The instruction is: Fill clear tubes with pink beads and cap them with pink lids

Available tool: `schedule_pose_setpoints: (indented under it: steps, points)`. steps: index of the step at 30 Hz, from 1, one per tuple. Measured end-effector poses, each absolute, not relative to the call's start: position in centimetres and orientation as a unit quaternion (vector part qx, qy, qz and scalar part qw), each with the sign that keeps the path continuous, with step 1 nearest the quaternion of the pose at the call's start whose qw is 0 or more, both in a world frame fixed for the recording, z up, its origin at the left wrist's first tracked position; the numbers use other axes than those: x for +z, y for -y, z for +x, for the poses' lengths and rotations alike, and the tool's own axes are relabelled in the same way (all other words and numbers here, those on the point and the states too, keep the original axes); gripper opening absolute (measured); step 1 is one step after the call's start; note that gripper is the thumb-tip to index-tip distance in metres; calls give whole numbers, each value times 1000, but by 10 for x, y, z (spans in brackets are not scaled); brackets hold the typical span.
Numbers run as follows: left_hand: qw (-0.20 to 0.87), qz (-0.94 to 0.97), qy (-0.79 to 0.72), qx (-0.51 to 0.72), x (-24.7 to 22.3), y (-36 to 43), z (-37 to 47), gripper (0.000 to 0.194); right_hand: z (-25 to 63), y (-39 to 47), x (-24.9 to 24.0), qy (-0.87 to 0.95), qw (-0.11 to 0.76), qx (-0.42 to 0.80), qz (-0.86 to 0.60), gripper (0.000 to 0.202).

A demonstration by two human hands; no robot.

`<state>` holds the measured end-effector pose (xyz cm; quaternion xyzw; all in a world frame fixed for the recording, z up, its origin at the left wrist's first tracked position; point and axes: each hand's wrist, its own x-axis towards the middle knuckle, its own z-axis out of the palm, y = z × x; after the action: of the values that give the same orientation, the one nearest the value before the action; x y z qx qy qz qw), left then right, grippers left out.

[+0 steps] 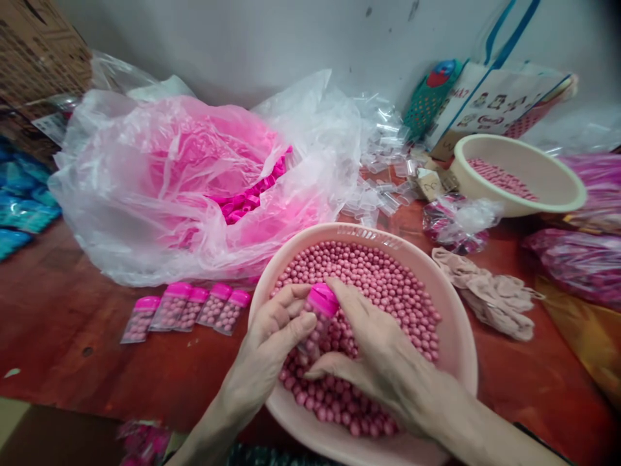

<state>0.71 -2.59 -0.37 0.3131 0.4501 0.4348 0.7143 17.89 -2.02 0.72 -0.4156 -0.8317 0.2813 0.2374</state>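
Over a pink basin (460, 336) of round pink beads (359, 265), a small clear container (310, 333) with a bright pink cap (323, 299) is held between both hands. My left hand (276, 330) grips its left side, thumb and fingers near the cap. My right hand (369, 343) has its fingers on the cap's right side and its thumb near the container's bottom. Beads show through the clear wall. Left of the basin, several capped containers (177, 307) filled with beads lie in a row on the red table (72, 323).
Behind is a large plastic bag (116, 213) of pink caps (247, 197). Clear empty containers (376, 194) lie beside it. At the right are a cream bowl (543, 188) with beads, crumpled beige gloves (495, 294) and purple plastic packets (577, 259). A printed bag (490, 107) leans at the wall.
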Motion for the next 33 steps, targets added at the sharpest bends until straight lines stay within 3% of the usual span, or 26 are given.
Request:
schedule_pose_setpoints:
  steps: [3,8,10,14,17,20,26,30,33]
  points:
    - [704,323,-456,438,-1,27,8,38,167,28,-2,827,239,240,-449,80]
    - [704,356,-451,417,-1,30,6,40,150,28,-7,826,242,187,-473,31]
    - [694,361,-453,428,-3,30,6,36,146,28,-7,836,248,145,-468,24]
    - [686,359,-460,435,-5,32,5,28,142,26,-10,855,237,87,-453,32]
    - [689,351,-445,452,-5,33,5,25,142,24,-13,866,230,86,-435,26]
    - [692,339,-431,470,-4,32,5,26,145,22,-9,841,265,153,-445,25]
    - [702,319,-419,481,-2,29,6,39,150,19,4,788,260,275,-486,45]
    - [689,371,-422,458,-3,29,5,41,152,23,3,811,239,239,-477,43]
    - [666,416,-426,449,-3,30,4,34,150,28,1,832,225,145,-485,37]
